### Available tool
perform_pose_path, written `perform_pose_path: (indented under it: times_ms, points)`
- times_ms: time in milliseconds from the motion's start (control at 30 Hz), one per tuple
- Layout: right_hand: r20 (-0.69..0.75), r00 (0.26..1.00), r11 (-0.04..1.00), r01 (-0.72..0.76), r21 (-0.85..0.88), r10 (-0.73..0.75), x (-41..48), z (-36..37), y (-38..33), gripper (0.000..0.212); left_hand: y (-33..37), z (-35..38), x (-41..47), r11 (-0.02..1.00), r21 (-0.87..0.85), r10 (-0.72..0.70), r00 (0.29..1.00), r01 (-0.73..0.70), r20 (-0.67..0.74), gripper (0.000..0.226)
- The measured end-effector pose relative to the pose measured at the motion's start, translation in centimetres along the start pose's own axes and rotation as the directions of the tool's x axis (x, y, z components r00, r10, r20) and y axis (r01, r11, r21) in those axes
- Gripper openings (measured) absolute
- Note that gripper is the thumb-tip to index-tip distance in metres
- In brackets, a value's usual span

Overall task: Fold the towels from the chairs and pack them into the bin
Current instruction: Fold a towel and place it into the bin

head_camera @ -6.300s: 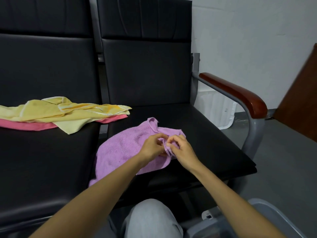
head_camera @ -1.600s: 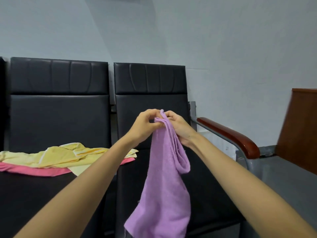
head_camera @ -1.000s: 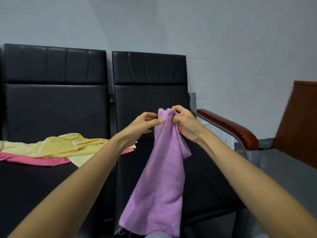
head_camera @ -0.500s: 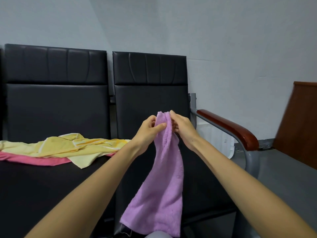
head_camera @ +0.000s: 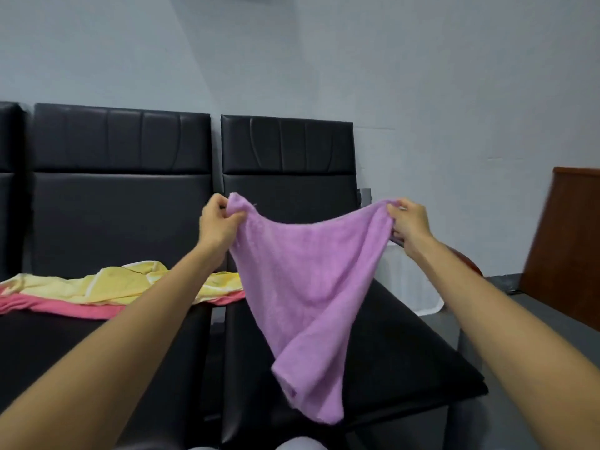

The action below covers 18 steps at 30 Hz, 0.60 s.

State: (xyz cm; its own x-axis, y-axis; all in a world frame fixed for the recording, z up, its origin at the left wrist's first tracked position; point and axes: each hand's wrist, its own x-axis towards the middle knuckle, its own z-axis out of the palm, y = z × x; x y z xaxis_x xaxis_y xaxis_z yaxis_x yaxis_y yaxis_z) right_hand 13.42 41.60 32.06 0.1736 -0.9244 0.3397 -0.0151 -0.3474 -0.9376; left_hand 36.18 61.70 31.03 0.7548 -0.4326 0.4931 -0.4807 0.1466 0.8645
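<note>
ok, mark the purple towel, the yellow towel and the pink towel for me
purple towel (head_camera: 308,287), head view, middle of the hanging cloth.
yellow towel (head_camera: 113,284), head view, its flat middle stretch.
pink towel (head_camera: 65,308), head view, strip showing below the yellow towel.

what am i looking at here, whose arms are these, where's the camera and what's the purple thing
There is no machine here. A person wears a wide-angle camera on the head, so this single picture looks forward and down along their own bare arms. The left hand and the right hand each pinch an upper corner of a purple towel. It is stretched between them in the air in front of a black chair, and the rest hangs loose. On the seat of the next chair, to the left, a crumpled yellow towel lies on top of a pink towel. The job is to fold the towels and pack them into a bin, and I cannot make out the bin for sure in this view.
</note>
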Motion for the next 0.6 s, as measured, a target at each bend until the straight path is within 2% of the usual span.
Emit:
perform_pose_path:
  times_ms: [67,133,300,433,600]
  points:
    - [-0.114,0.992,0.995,-0.036,0.094,0.047,0.9,-1.5,-0.9,0.027,0.6,-1.5,0.9,1.0,0.019,0.008,0.995,-0.007,-0.095,0.028]
    - [-0.181,0.983,0.99,-0.014,0.141,0.04,0.9,-2.5,-1.7,0.027,1.2,-2.4,1.3,1.0,0.01,0.012,0.993,-0.011,-0.12,0.026]
    - [-0.292,0.953,0.991,0.107,0.081,-0.079,-0.3,-2.6,-2.6,0.034,2.9,-2.5,-0.1,0.991,-0.052,0.112,0.983,-0.12,-0.146,0.028]
    - [-0.416,0.901,0.978,0.182,0.102,-0.124,-0.3,-2.0,-2.0,0.035,3.8,-2.0,-1.6,0.968,-0.111,0.198,0.958,-0.224,-0.207,0.034]
    - [-0.525,0.828,0.966,0.255,0.036,-0.199,0.4,-1.5,-1.6,0.028,4.0,-1.0,-1.2,0.947,-0.174,0.225,0.944,-0.27,-0.243,0.035]
